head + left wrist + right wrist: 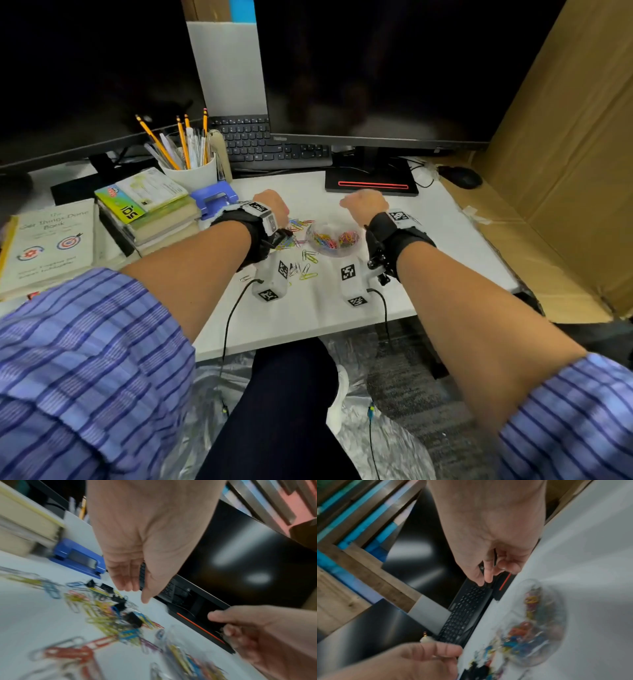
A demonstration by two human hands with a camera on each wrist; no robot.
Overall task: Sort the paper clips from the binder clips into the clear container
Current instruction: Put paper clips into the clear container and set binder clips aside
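Note:
The clear container (313,230) stands mid-table with coloured paper clips in it; the right wrist view shows it blurred (563,615). Loose paper clips (308,265) lie to its left and front. In the left wrist view black binder clips (133,619) sit mixed into the paper clip pile (102,618). My left hand (270,205) hovers over that pile with fingers hanging relaxed (135,595) and holds nothing. Beyond the container my right hand (363,202) is raised, fingers curled, thumb close to the forefinger (485,581). Blur hides whether it pinches anything.
A blue hole punch (214,200), a stack of books (147,205) and a white cup of pencils (191,173) stand at the left. Behind are a keyboard (267,147) and a monitor stand (371,183). Two white marker blocks (270,284) with cables lie near the front edge. A cardboard wall (565,171) closes the right.

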